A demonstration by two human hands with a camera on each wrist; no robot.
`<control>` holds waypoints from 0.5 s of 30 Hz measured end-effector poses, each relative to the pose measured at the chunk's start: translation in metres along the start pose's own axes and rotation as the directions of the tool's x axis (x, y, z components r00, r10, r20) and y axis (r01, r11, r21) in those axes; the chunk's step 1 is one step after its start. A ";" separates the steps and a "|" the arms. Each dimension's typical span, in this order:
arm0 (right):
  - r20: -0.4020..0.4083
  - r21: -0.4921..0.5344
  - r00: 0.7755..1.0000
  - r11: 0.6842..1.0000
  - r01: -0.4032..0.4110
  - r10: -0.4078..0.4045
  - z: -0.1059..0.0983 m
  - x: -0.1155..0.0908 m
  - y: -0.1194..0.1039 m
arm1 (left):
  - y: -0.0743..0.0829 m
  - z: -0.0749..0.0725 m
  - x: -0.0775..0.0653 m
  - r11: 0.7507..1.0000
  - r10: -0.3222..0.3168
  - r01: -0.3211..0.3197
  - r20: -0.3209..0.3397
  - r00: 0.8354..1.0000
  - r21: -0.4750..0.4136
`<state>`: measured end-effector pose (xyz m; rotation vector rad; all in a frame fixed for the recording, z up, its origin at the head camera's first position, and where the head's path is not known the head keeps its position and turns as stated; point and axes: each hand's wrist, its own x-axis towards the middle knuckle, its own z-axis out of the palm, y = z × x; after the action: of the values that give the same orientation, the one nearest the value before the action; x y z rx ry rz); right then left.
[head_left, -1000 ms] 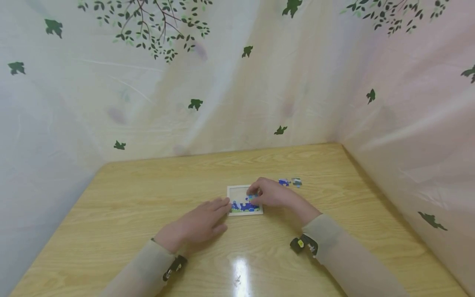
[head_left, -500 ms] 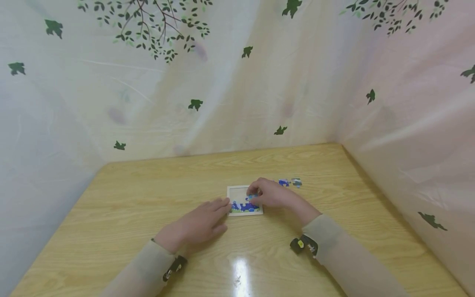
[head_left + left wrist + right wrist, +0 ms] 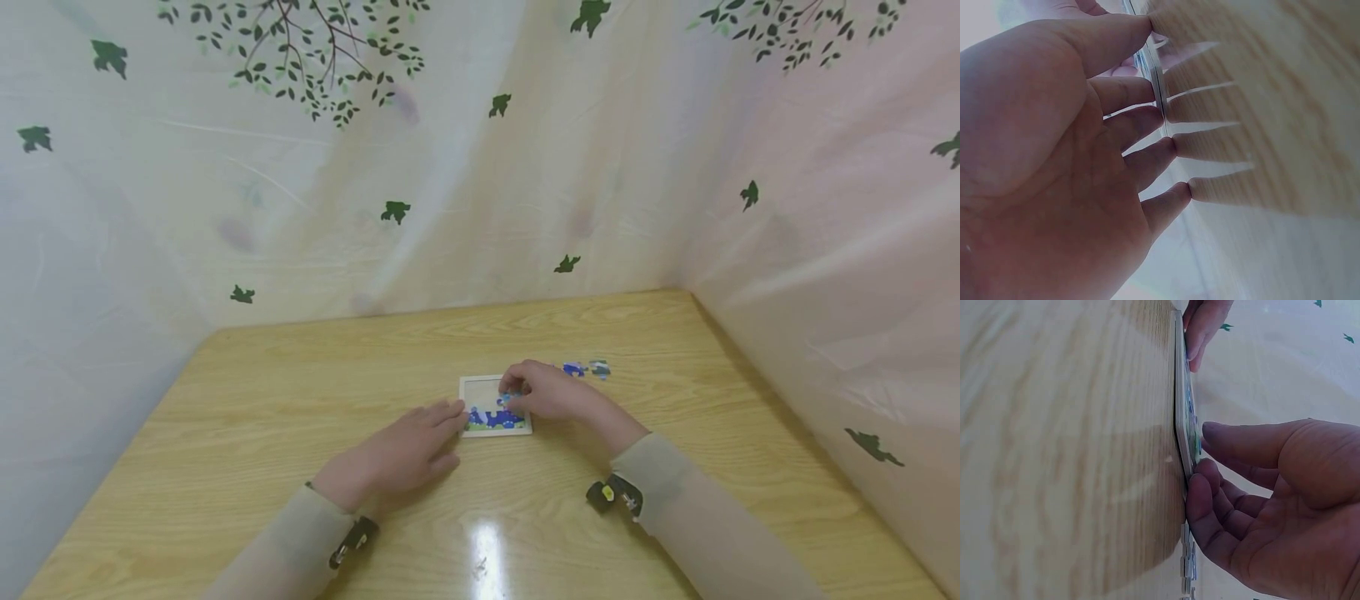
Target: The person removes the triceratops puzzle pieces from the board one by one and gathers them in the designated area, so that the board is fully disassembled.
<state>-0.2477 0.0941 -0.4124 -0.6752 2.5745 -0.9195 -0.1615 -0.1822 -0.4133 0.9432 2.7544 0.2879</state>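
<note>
A small white-framed jigsaw puzzle [image 3: 495,432] lies on the wooden table, its lower part filled with blue and green pieces. My left hand [image 3: 408,450] rests flat at the frame's left edge, fingers extended; in the left wrist view the fingertips of the left hand [image 3: 1079,125] touch the tabletop and frame. Over the frame's right side, my right hand [image 3: 546,390] pinches a blue jigsaw piece [image 3: 503,402], mostly hidden by the fingers. From the right wrist view, the thumb and curled fingers of the right hand [image 3: 1272,487] meet right at the puzzle's surface.
Loose jigsaw pieces [image 3: 573,368] lie on the table beyond the right hand, a greyish piece [image 3: 600,367] among them. The wooden table [image 3: 300,367] is bordered by a pale curtain [image 3: 450,167] with leaf prints at the back and sides.
</note>
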 end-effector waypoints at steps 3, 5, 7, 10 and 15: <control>-0.001 0.001 1.000 1.000 0.000 0.000 0.000 0.000 0.000 | 0.000 0.001 0.000 1.000 -0.004 0.004 0.001 1.000 0.009; -0.003 -0.001 1.000 1.000 0.003 -0.003 0.000 0.000 0.000 | 0.000 0.001 0.000 1.000 0.001 -0.001 -0.002 1.000 0.006; -0.005 -0.001 1.000 1.000 0.009 -0.009 0.000 0.000 -0.001 | 0.000 0.000 0.000 1.000 0.005 -0.005 -0.003 1.000 -0.003; -0.010 -0.001 1.000 1.000 0.017 -0.017 0.000 0.000 -0.001 | 0.000 0.000 0.000 1.000 0.011 -0.011 -0.005 1.000 -0.013; -0.015 -0.019 0.999 0.999 0.028 -0.028 0.000 -0.001 -0.001 | 0.000 0.001 0.000 1.000 0.002 -0.002 0.000 1.000 -0.006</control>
<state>-0.2471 0.0942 -0.4114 -0.7140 2.5967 -0.9143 -0.1618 -0.1821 -0.4143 0.9441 2.7519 0.2961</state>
